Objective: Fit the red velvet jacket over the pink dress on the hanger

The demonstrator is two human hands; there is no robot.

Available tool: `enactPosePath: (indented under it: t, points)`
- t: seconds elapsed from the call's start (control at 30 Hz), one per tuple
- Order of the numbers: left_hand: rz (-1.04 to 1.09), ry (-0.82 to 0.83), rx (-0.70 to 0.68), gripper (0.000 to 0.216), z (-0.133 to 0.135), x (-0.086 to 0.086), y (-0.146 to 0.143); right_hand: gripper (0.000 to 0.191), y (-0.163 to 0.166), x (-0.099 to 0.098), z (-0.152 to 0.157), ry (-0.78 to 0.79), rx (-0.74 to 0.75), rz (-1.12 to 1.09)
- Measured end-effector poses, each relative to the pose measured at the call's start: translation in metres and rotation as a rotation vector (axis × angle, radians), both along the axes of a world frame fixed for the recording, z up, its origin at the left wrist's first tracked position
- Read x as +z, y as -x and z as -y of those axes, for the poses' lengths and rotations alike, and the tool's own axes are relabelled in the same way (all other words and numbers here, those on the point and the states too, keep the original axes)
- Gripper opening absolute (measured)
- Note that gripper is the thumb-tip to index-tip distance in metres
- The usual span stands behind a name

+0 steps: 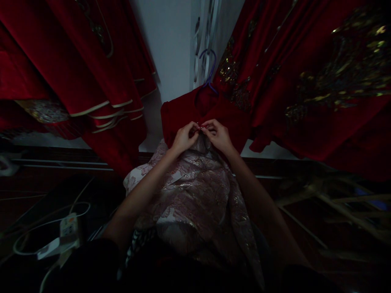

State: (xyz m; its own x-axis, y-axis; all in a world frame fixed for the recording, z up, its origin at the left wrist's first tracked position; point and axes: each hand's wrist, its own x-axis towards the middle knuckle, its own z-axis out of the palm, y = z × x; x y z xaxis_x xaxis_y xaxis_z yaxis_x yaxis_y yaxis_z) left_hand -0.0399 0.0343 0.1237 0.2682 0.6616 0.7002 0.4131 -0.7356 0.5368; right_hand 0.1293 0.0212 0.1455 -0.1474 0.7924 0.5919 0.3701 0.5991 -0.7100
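Patterned cloth (198,183): draping in folds, covering whatever is bearing it.
Dark surface (102,193), left: carrying a pale power strip (69,228), white cord (14,246) looping alongside.

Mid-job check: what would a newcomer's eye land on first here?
Probably the red cloth hanging at left and the gold sequins at right. Between them, a red garment hangs on a purple hanger. In front of it, the left hand and right hand pinch a small thing, too tiny to identify, by shiny pink cloth.

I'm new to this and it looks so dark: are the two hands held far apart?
No, the left hand and right hand have their fingertips close together near the top of the pink patterned cloth.
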Motion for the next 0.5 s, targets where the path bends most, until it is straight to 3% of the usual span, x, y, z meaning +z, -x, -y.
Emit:
enactPosePath:
  t: [0.27, 0.5]
  points:
    - [-0.189, -0.096, 0.08, 0.007, 0.0, 0.013, 0.004, 0.017, -0.002, 0.003, 0.003, -0.053, -0.019, 0.043]
    - [-0.244, -0.092, 0.023, 0.003, 0.003, 0.018, 0.006, 0.019, 0.0, 0.003, 0.003, 0.004, -0.005, 0.008]
